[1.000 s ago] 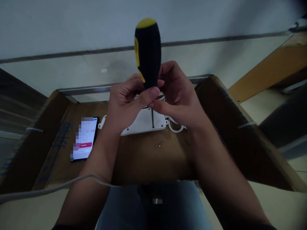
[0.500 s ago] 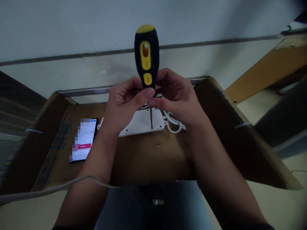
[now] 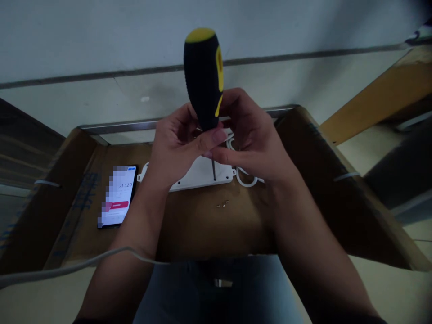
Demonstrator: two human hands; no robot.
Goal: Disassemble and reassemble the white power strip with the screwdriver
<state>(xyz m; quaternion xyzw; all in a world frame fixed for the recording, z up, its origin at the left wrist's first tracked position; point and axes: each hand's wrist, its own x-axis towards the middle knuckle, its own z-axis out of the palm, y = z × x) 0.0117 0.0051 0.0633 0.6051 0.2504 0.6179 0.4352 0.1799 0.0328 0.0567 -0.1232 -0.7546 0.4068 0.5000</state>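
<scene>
A screwdriver (image 3: 202,76) with a black and yellow handle stands almost upright, leaning slightly left at the top. Its thin shaft reaches down to a hole near the front edge of a white power strip (image 3: 194,173). Fingers of my left hand (image 3: 180,146) close round the lower handle from the left. From the other side my right hand (image 3: 249,135) grips the same spot, thumb and fingers pinched near the shaft. Several small screws (image 3: 222,204) lie on the cardboard in front of the strip. A white cord (image 3: 248,182) loops at its right end, partly behind my right hand.
A phone (image 3: 118,195) with a lit screen lies left of my left forearm. The cardboard box (image 3: 216,234) has raised side flaps, left and right. A pale wall (image 3: 101,40) rises behind it. A blurred grey cable (image 3: 67,270) crosses the lower left.
The screwdriver handle has turned about its axis, so its yellow inlay now faces right. Both hands remain on it, with the fingers slightly shifted.
</scene>
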